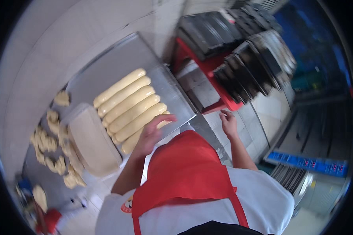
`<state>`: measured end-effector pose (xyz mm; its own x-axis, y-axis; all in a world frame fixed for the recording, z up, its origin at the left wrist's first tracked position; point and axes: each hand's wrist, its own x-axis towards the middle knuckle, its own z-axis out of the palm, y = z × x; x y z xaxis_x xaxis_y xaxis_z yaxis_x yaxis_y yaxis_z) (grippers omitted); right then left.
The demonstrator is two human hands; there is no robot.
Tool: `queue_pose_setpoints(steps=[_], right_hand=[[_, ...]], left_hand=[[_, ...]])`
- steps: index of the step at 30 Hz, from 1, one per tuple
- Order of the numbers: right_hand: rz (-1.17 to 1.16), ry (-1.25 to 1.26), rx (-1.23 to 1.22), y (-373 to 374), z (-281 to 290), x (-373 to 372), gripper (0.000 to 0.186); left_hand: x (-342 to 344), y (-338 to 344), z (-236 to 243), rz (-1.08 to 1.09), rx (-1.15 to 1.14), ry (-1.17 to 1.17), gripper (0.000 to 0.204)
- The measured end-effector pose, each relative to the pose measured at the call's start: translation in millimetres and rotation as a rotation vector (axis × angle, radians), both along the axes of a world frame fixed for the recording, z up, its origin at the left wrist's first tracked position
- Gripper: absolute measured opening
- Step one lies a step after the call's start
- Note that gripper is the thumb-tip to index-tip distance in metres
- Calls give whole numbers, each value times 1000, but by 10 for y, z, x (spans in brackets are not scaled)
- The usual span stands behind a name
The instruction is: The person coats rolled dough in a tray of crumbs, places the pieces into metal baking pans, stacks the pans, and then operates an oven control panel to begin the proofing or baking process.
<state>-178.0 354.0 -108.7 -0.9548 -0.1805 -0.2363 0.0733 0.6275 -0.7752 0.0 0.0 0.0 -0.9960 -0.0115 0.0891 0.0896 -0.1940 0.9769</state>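
Observation:
Several smooth pale dough logs (pixel 131 102) lie side by side, slanting across a metal worktable (pixel 153 58). My left hand (pixel 151 133) hovers over the nearest log, fingers apart and slightly blurred, covering part of it. I cannot tell whether it touches the dough. To the right, my right hand (pixel 228 122) hangs in the air near a red plastic stool (pixel 219 88), its fingers loosely bent with nothing seen in them. Left of the logs sits a long shallow beige tray (pixel 94 137).
Irregular dough pieces (pixel 47 141) lie on the table beyond the tray. Stacked dark baking pans (pixel 255 62) crowd the stool, and more dark pans (pixel 210 31) stand behind. Farther right is an appliance with a blue panel (pixel 308 163). A red apron (pixel 188 168) covers my front.

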Motion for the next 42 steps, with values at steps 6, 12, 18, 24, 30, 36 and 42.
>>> queue_pose_setpoints(steps=[6,12,18,24,30,36,42], right_hand=[[485,-30,-322,-1533,137,-1212,22],[702,-447,-473,-2657,222,-1669,36],[780,-254,-342,-3698,-494,-1766,42],[679,-485,-253,-4330,-273,-1437,37],[621,-722,-260,-4396,191,-1384,24],[709,-734,-278,-4619,241,-1206,22],[1167,-633,-171,-5074,962,-1301,23]], left_hand=[[-680,506,-22,548,84,-431,31],[-261,191,-70,979,-83,-469,36],[-317,-1305,-538,1219,-570,-717,51],[-314,-2724,-1433,721,-1246,-1172,45],[-772,-2674,-730,834,-719,-1176,48],[-641,-2508,-827,1016,-624,-862,47],[-167,-2329,-248,1158,-521,-638,40]])
